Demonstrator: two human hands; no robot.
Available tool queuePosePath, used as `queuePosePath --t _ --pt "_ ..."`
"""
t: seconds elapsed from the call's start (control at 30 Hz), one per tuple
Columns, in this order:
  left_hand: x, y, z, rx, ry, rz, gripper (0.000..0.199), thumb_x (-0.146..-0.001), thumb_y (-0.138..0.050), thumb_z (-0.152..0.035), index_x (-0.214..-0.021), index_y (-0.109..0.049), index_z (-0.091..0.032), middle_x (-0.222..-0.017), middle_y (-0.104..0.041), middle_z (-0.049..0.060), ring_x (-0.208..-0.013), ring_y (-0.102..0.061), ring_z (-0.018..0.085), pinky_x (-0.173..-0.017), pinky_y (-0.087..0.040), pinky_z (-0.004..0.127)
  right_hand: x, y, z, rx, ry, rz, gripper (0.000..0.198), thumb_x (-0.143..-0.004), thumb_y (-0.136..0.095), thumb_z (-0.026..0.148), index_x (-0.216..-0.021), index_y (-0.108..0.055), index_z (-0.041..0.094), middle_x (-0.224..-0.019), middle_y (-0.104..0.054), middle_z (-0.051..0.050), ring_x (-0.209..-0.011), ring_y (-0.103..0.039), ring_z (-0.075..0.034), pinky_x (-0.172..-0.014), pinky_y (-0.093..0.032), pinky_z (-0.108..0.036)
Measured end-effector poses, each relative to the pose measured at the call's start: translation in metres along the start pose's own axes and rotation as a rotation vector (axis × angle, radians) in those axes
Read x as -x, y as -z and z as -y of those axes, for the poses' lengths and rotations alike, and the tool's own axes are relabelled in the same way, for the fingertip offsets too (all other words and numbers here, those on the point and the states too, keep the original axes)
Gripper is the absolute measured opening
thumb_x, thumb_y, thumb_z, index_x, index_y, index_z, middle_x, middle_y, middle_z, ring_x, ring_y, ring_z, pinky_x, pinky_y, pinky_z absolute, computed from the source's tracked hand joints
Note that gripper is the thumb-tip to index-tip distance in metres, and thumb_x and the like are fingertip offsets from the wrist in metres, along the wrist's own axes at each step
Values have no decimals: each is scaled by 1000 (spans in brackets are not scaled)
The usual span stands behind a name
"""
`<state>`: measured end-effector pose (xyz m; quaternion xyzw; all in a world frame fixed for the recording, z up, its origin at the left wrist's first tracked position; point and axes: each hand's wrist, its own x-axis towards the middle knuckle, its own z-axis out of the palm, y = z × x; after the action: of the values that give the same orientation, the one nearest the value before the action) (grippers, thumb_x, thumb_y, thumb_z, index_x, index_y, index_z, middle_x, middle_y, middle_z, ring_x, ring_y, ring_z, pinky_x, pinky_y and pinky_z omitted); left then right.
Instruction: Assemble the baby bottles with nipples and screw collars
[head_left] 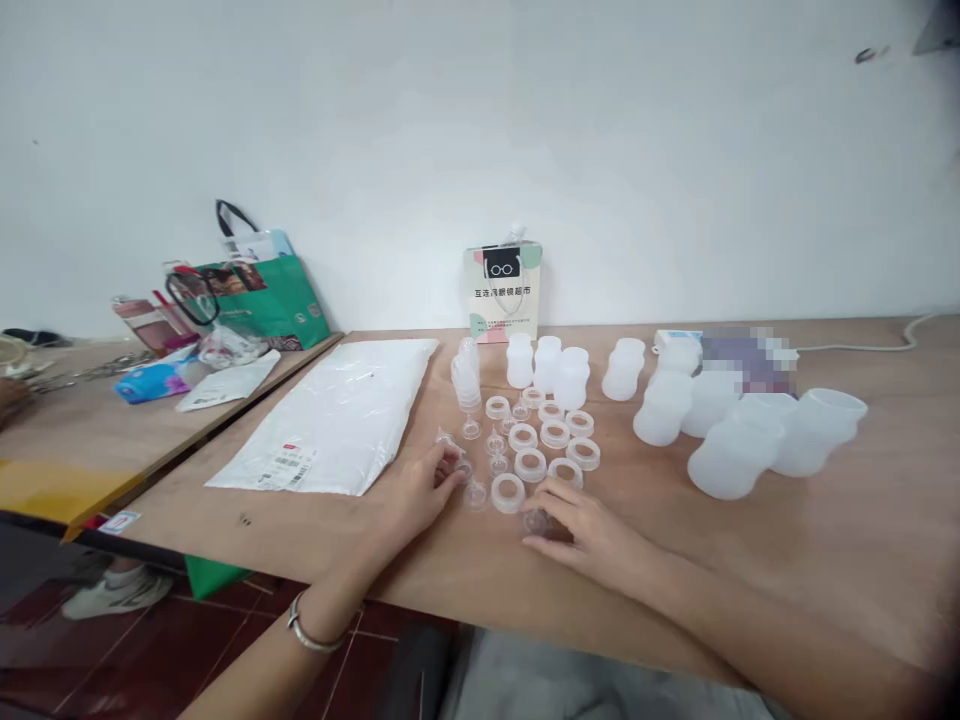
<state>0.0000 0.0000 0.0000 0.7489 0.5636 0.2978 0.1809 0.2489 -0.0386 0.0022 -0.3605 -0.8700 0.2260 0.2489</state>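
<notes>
My left hand [429, 486] has its thumb and fingers closed on a clear bottle nipple [464, 470] at the left of a cluster of small parts. At the front of the cluster, the thumb and fingers of my right hand [577, 522] are round another clear nipple [536, 522], which they partly hide. Between my hands lie a translucent ring collar [508, 493] and a loose nipple [476, 494]. Several more collars [554, 433] and nipples [496, 443] spread out behind. A stack of clear nipples or caps [466, 375] stands at the back left of them.
Several frosted bottle bodies [573, 378] stand behind the collars, with more [739, 445] at the right. On the left lies a white plastic mailer [330, 410]. A paper bag [504, 295] leans on the wall. Beyond a table seam sits a green bag [281, 300].
</notes>
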Motion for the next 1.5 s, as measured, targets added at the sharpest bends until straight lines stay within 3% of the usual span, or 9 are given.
queuePosePath --t 0.13,0.3,0.53,0.63,0.73,0.83,0.97,1.23,1.5 --pt "18 16 -28 -255 -175 -251 20 -85 -45 -31 -101 -54 -21 -93 -59 5 -78 -58 15 -71 -46 29 1 6 -3 -189 -74 -132 16 -84 -53 34 -95 -59 25 -99 -56 -3 -87 -56 -16 -76 -48 -30" --pt "14 10 -70 -520 -504 52 21 -87 -44 -32 -97 -56 -18 -99 -60 7 -95 -55 22 -82 -43 37 -15 28 -15 -576 -191 -461 20 -78 -59 40 -89 -54 23 -101 -60 -5 -88 -60 -18 -75 -49 -33" --pt "-10 -3 -93 -797 -637 300 15 -82 -47 -20 -93 -55 -13 -99 -61 12 -92 -57 25 -80 -43 39 -33 56 -30 -752 -388 -490 32 -65 -71 38 -90 -59 22 -82 -66 -1 -76 -61 -15 -66 -48 -28" --pt "-23 20 -110 -659 -623 352 11 -80 -50 -23 -87 -55 -15 -89 -62 8 -85 -58 22 -79 -43 38 -33 56 -34 -781 -425 -486 37 -68 -68 39 -101 -60 23 -92 -67 -3 -83 -62 -18 -71 -49 -31" --pt "-48 34 -116 -352 -524 186 16 -81 -51 -31 -90 -53 -18 -87 -61 5 -78 -57 18 -74 -45 34 -31 51 -37 -737 -466 -478 41 -70 -66 39 -107 -60 23 -94 -68 -5 -88 -62 -20 -75 -49 -34" --pt "-72 20 -106 20 -513 14 20 -81 -52 -29 -98 -50 -19 -98 -58 5 -88 -56 16 -76 -46 31 -28 44 -36 -648 -468 -487 40 -69 -65 38 -106 -62 22 -97 -67 -6 -89 -62 -21 -79 -49 -37" --pt "-80 -12 -88 392 -534 -13 26 -81 -54 -26 -105 -48 -18 -108 -55 8 -97 -55 15 -83 -47 30 -26 36 -33 -622 -428 -468 37 -69 -65 37 -103 -63 22 -109 -64 -6 -95 -61 -21 -85 -47 -37" --pt "-68 -22 -82 429 -546 260 36 -74 -65 -32 -106 -54 -19 -104 -59 7 -94 -57 15 -87 -47 33 -23 32 -30 -774 -341 -461 37 -68 -68 38 -98 -56 20 -97 -65 -6 -90 -61 -18 -81 -48 -34" --pt "-73 -34 -73 610 -510 205 34 -66 -73 -28 -94 -62 -15 -98 -63 7 -93 -59 16 -86 -48 33 -20 28 -19 -881 -225 -481 39 -72 -66 38 -101 -43 26 -104 -61 -3 -88 -60 -14 -77 -48 -32"
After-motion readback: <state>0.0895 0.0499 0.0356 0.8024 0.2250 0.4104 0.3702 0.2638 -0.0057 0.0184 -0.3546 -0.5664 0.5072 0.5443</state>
